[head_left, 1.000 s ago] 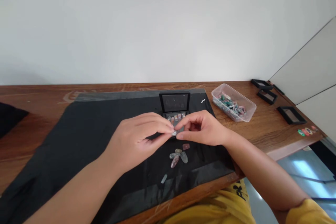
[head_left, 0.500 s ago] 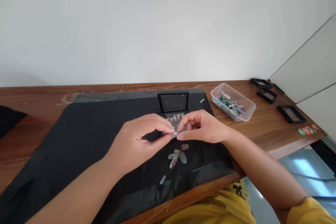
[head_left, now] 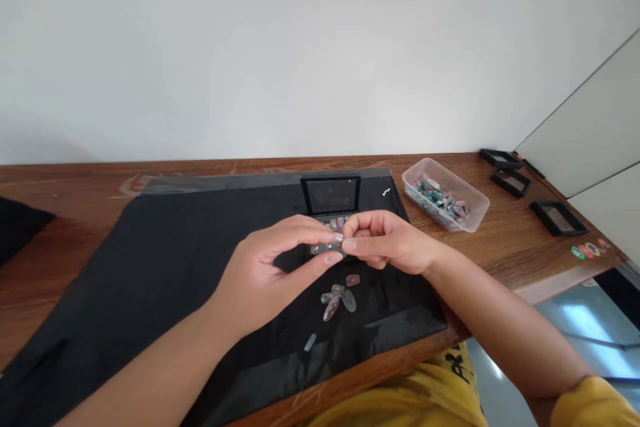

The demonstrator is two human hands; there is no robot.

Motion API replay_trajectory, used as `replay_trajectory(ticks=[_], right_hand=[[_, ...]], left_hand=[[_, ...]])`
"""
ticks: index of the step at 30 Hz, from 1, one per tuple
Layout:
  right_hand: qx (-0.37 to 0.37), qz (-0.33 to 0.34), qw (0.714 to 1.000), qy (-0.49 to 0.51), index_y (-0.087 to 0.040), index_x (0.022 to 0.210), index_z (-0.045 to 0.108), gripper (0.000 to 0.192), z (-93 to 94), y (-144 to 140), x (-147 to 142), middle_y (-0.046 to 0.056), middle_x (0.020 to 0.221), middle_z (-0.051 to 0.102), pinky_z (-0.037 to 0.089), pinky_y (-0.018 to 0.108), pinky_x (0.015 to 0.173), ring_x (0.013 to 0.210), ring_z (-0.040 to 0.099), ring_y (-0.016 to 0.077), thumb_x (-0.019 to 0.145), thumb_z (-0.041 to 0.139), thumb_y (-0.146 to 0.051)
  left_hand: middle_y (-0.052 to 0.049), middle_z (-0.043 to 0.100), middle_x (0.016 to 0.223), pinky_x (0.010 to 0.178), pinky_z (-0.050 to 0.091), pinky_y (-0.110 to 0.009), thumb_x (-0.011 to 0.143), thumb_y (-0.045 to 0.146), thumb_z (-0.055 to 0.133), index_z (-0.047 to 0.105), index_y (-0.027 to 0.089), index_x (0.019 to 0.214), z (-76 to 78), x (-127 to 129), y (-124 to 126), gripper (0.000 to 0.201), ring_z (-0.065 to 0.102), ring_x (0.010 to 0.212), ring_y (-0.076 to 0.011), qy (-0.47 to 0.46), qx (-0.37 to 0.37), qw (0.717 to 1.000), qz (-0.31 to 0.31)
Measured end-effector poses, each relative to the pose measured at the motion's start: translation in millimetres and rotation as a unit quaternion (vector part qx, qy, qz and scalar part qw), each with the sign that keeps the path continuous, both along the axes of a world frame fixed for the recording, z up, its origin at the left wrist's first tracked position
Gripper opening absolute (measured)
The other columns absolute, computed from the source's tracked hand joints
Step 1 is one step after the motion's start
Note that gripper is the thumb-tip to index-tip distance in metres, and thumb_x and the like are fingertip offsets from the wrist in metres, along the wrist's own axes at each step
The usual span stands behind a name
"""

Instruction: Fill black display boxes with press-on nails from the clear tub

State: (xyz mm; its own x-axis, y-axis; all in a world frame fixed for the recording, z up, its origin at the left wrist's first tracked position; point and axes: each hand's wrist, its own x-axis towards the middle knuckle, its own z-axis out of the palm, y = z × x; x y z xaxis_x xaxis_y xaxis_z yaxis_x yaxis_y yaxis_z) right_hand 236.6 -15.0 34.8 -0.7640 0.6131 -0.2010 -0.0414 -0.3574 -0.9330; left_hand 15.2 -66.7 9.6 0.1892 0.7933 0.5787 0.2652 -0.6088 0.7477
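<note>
Both hands, left [head_left: 273, 267] and right [head_left: 385, 243], pinch one stone [head_left: 334, 242], apparently; a loosened grip drops it on the case [head_left: 330, 203] at 12 o'clock.

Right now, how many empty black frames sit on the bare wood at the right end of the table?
3: far frame by the wall, middle frame just nearer, near frame toward the table edge. More may lie out of view.

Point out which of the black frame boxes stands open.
The black box on the dark mat, just beyond the hands. Its lid stands upright; the three at the table's right end lie flat.
</note>
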Motion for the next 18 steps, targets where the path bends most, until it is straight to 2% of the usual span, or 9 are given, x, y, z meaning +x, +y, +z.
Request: replay_trajectory(ticks=[7, 13, 18], right_hand=[[0.0, 0.019, 1.0, -0.002, -0.021, 0.088, 0.063, 0.063, 0.6, -0.9, 2.4, -0.013, 0.061, 0.052, 0.019, 0.021, 0.044, 0.048, 0.034, 0.0037, 0.076, 0.1, -0.07], [0.021, 0.014, 1.0, -0.013, -0.021, 0.093, 0.065, 0.059, -0.5, -4.7, 2.2, -0.012, 0.06, 0.054, 0.026, 0.021, 0.048, 0.048, 0.035, 0.0042, 0.08, 0.098, -0.069], [0.016, 0.011, 1.0, 0.001, -0.021, 0.093, 0.064, 0.058, 2.0, -10.1, -0.4, -0.013, 0.059, 0.053, 0.027, 0.021, 0.05, 0.049, 0.034, 0.0041, 0.082, 0.096, -0.069]], left_hand=[[0.001, 0.092, 0.097, 0.081, 0.075, -0.036, 0.102, 0.026, 0.081, 0.089, 0.033, 0.099, 1.0, 1.4, -2.6, 0.011, 0.087, 0.086, -0.0217, 0.009, 0.003, 1.0, 0.02], [0.003, 0.092, 0.099, 0.075, 0.074, -0.031, 0.102, 0.021, 0.081, 0.088, 0.034, 0.104, 3.9, 3.0, -6.5, 0.015, 0.085, 0.082, -0.0182, 0.006, 0.026, 0.997, 0.069], [0.001, 0.092, 0.106, 0.082, 0.073, -0.033, 0.102, 0.024, 0.084, 0.088, 0.035, 0.114, 1.4, 0.9, -4.7, 0.016, 0.085, 0.089, -0.0193, 0.006, 0.054, 0.998, 0.044]])
